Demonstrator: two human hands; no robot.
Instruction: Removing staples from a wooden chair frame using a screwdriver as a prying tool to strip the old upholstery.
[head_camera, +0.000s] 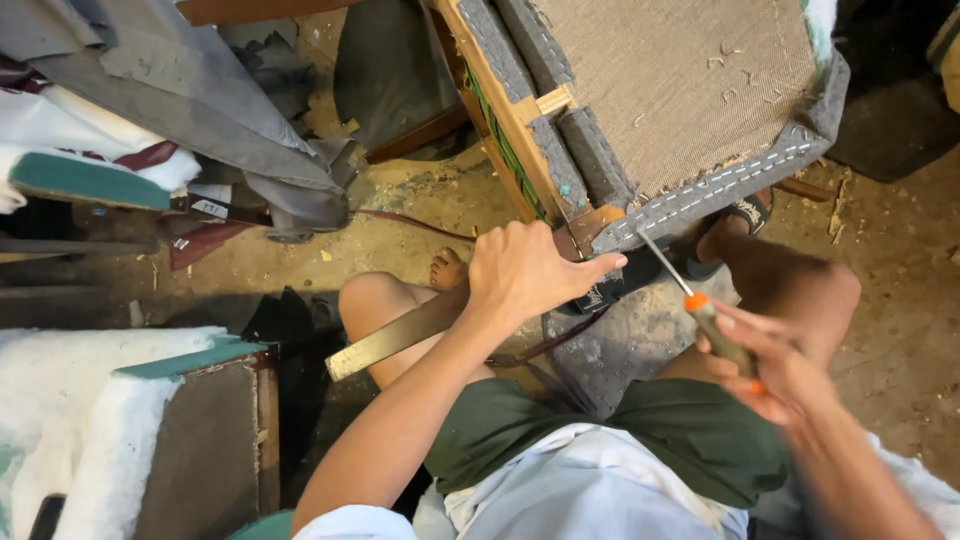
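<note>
The right hand's fingers clamp a screwdriver with an orange-collared handle, its thin metal shaft pointing far-left at the chair frame's grey, stapled edging. The left hand's fingers press together against the frame's near wooden corner.

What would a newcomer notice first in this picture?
At the top centre stands an overturned upholstered seat frame with tan burlap and grey padding, stitched along its edge. The left hand grips its wooden corner, while the right hand holds an orange-handled screwdriver with the metal tip at the grey stitched edge. A long flat wooden strip lies across the person's bare knee.
</note>
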